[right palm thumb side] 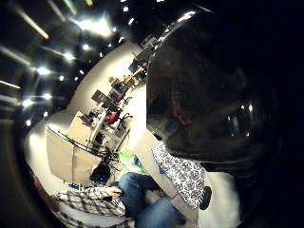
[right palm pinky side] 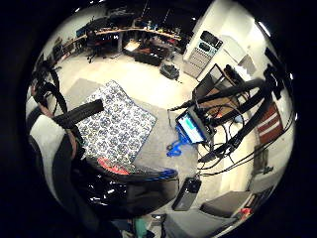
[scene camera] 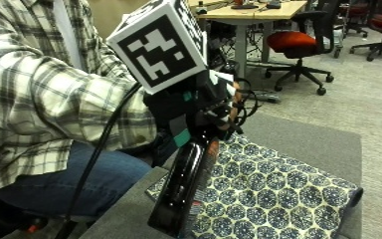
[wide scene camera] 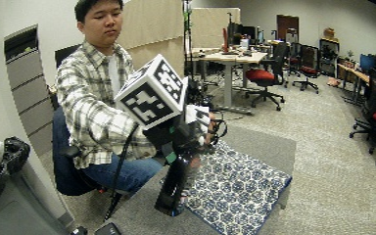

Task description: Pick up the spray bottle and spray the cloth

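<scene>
Spray bottle held in the air over the cloth.
The dark spray bottle [scene camera: 181, 191] hangs tilted from the gloved right hand [scene camera: 194, 112], whose fingers [scene camera: 225, 115] curl around its neck, its base above the patterned cloth [scene camera: 277, 196] spread on the grey table [scene camera: 310, 137].

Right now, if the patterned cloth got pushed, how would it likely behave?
The patterned cloth lies flat on the grey table, so it looks floppy and would probably bunch or slide, not tip. Its far edge seems rolled, suggesting it folds easily.
</scene>
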Available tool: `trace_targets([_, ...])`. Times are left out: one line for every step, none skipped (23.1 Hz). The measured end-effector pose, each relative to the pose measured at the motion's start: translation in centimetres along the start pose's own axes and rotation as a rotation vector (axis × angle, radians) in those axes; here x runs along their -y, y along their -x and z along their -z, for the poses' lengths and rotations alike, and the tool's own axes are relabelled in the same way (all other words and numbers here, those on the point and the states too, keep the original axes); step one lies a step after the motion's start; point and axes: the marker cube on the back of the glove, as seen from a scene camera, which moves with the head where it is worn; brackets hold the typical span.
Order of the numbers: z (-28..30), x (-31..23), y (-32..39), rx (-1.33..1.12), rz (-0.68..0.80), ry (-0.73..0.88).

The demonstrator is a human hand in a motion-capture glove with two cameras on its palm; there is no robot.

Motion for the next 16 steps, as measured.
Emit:
trace_targets([-0.6,0.2,0.4,-0.022,0.014,0.016])
trace_targets([-1.1,0.4,0.8,-0.043,0.029,0.031])
trace_targets([-1.7,0.6,1.2,-0.065,0.045,0.046])
trace_targets([-2.2,0.7,1.6,-0.088,0.060,0.059])
trace_targets([-2.7,0.9,1.9,-0.112,0.075,0.070])
trace_targets([-3.1,1.1,2.2,-0.135,0.089,0.080])
trace_targets([-3.5,1.2,2.5,-0.156,0.103,0.090])
trace_targets([-3.8,1.4,2.8,-0.178,0.119,0.100])
trace_targets([-4.0,1.5,3.0,-0.201,0.137,0.111])
trace_targets([-4.3,1.6,3.2,-0.226,0.155,0.121])
trace_targets([-4.5,1.7,3.4,-0.250,0.174,0.132])
trace_targets([-4.7,1.7,3.6,-0.272,0.192,0.143])
trace_targets([-5.0,1.7,3.8,-0.291,0.210,0.155])
trace_targets([-5.2,1.6,4.0,-0.309,0.227,0.169])
trace_targets([-5.6,1.5,4.3,-0.326,0.245,0.184])
trace_targets([-5.9,1.3,4.5,-0.343,0.264,0.201])
